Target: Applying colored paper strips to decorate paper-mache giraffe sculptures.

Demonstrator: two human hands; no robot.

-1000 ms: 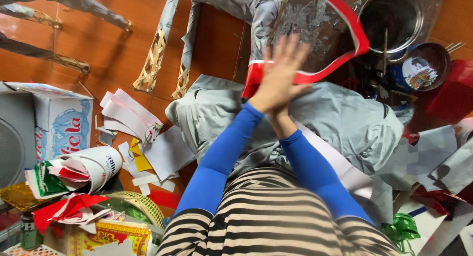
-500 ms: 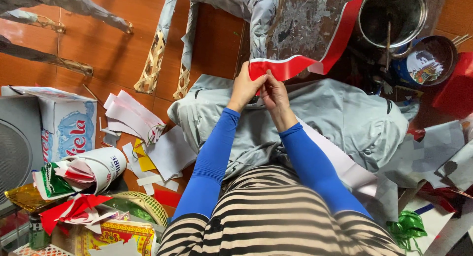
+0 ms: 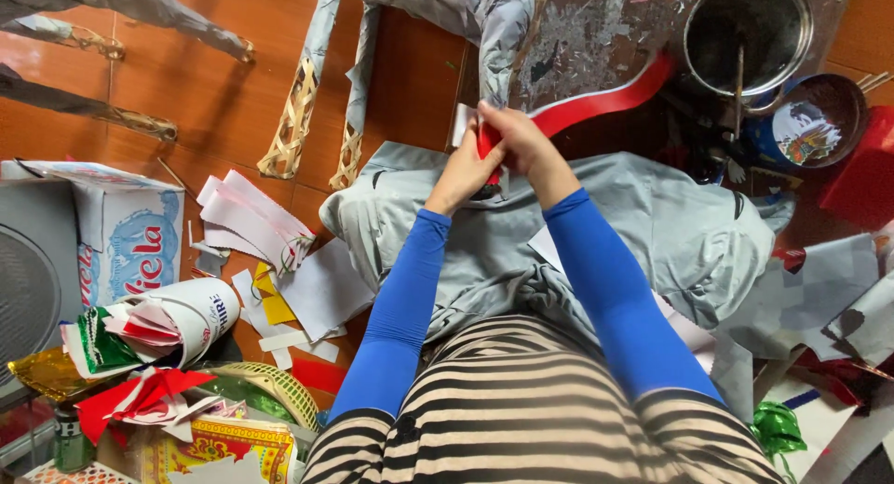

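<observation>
Both my hands meet above my lap and pinch one end of a long red paper strip (image 3: 605, 100). My left hand (image 3: 463, 172) grips it from the left, and my right hand (image 3: 517, 140) closes over it from the right. The strip curves away up and to the right toward a metal pot (image 3: 745, 28). Blue sleeves cover both forearms. Under my arms lies a grey cloth (image 3: 670, 233) spread across my knees. A small dark object shows just below my hands, too hidden to identify.
Cut white paper pieces (image 3: 256, 219) lie on the orange floor at left, beside a white and blue carton (image 3: 130, 233) and a heap of red and green scraps (image 3: 140, 391). A round tin (image 3: 810, 121) sits at right, bamboo-and-paper frames (image 3: 298, 121) ahead.
My hands came down from a raised, spread position and closed together on the strip's end. The strip now trails lower and straighter toward the pot.
</observation>
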